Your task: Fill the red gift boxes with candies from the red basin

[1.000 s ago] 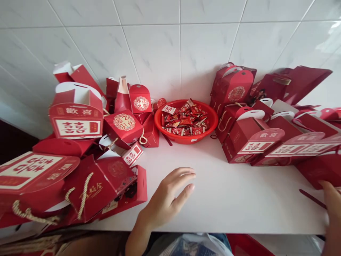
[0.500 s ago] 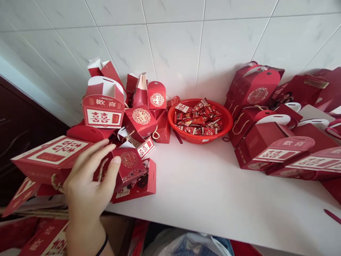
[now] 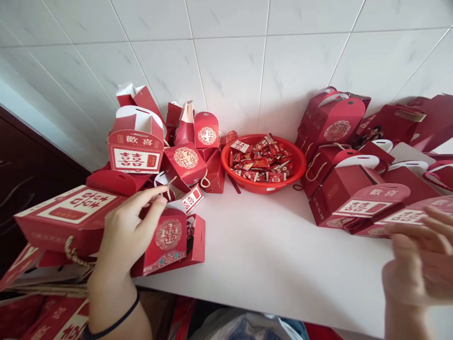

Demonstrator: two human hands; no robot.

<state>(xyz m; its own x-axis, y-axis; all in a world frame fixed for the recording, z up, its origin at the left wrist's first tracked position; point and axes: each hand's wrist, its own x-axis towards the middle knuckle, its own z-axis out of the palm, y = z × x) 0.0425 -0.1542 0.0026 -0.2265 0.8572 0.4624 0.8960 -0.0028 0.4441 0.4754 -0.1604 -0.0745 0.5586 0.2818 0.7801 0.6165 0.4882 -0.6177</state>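
My left hand (image 3: 130, 224) pinches the top of a red gift box (image 3: 170, 236), thumb and forefinger together at its upper edge. That box has a round gold emblem and a patterned lower border facing me. It stands tilted on or against another red box (image 3: 198, 243) with a printed figure, partly hidden beneath it. A small open box (image 3: 193, 199) with a white label is just behind the fingertips. On the right, my right hand (image 3: 419, 259) hovers with fingers apart, slightly blurred, near the stacked red boxes (image 3: 371, 191), and holds nothing.
A red plastic basin (image 3: 267, 186) full of wrapped sweets stands against the tiled wall (image 3: 230, 80). Several red boxes (image 3: 136, 146) with rope handles are piled at the left. Beneath the white tabletop (image 3: 255, 245) are a plastic bag (image 3: 244, 326) and more red packaging.
My left hand has closed on the emblem box and turned it more upright, so its front faces me. My right hand has come into view at the right.
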